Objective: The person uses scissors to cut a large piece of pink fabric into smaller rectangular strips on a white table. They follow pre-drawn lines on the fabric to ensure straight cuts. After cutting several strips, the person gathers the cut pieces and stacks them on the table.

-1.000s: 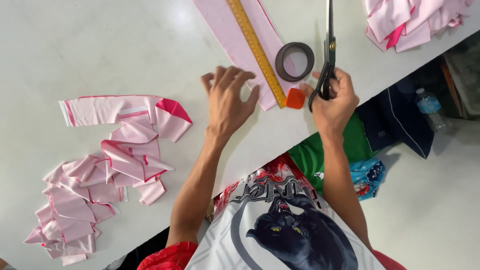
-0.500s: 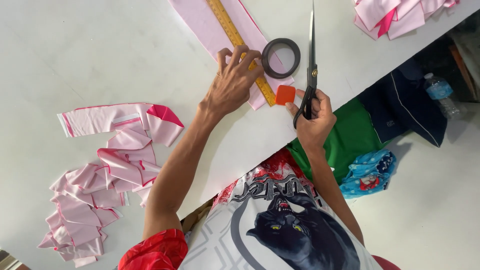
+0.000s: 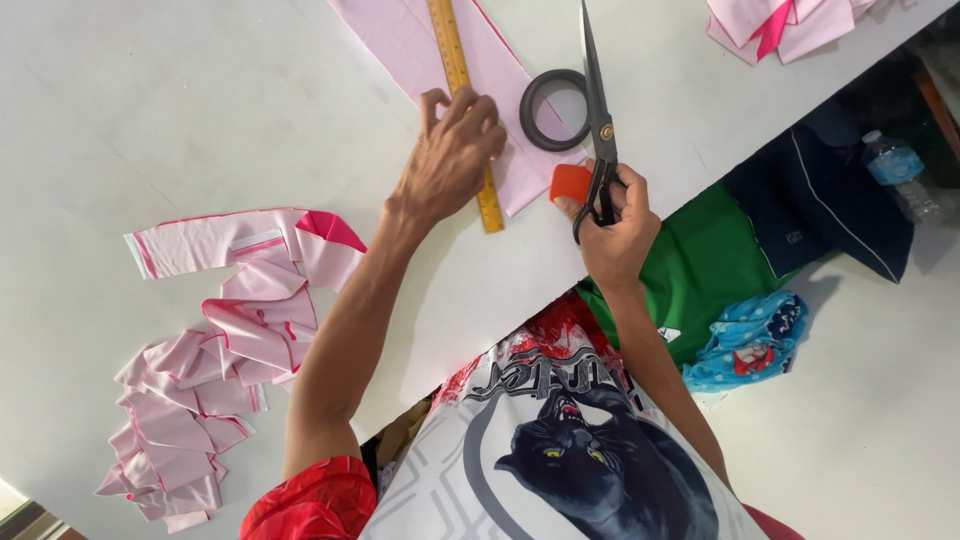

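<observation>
Scissors (image 3: 598, 110), long and dark, lie in the right hand (image 3: 615, 225): its fingers are curled through the handle loops near the table edge, and the closed blades point toward 12 o'clock across the white table (image 3: 180, 90). Just at 9 o'clock of that hand, touching its thumb, sits a small orange block (image 3: 570, 183). A dark ring of tape (image 3: 553, 110) lies flat beside the blades, at their 9 o'clock, partly on the pink fabric strip (image 3: 410, 45).

A yellow ruler (image 3: 462, 95) runs along that strip from 12 o'clock down toward 5 o'clock. The left hand (image 3: 450, 160) presses on it with fingers bent and fingertips down, holding ruler and cloth flat; it grips nothing. The two hands are near each other, the left at 10 o'clock of the right.

At 8 o'clock on the table a loose heap of pink cut pieces (image 3: 215, 350) spreads out, some with darker pink edges. More folded pink cloth (image 3: 790, 20) lies at 1 o'clock by the table's far corner.

Below the table edge, at 3 o'clock, are a green garment (image 3: 715, 265), a navy garment (image 3: 825, 195), a blue patterned bundle (image 3: 750, 340) and a clear plastic bottle (image 3: 900, 175) with a blue label
</observation>
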